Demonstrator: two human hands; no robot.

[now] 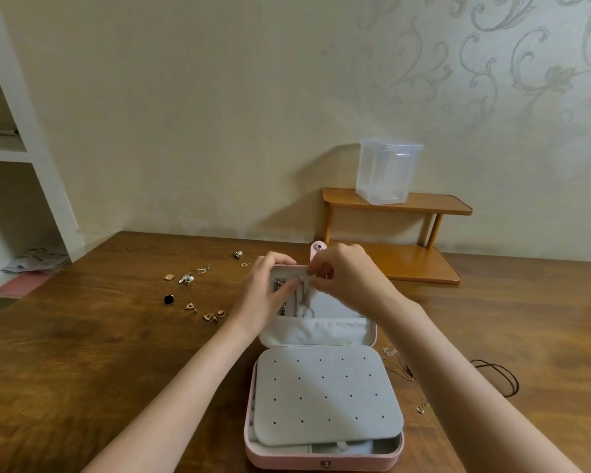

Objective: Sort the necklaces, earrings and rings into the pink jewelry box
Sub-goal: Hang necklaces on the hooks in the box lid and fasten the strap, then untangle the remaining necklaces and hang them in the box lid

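Observation:
The pink jewelry box (323, 460) lies open on the wooden table, its grey earring panel (326, 397) in front and its lid (335, 329) laid back. Silver necklaces (302, 298) hang inside the lid. My left hand (267, 291) holds the lid's top left edge, fingers over the chains. My right hand (342, 273) pinches the top of a chain at the lid's upper rim. Several loose earrings (188, 278) lie on the table to the left. More necklaces (400, 367) lie to the right of the box.
A two-tier wooden rack (398, 203) stands at the back right with a clear plastic container (386, 172) on top. A dark cord necklace (502, 373) lies at the right. White shelves (17, 155) stand at the left.

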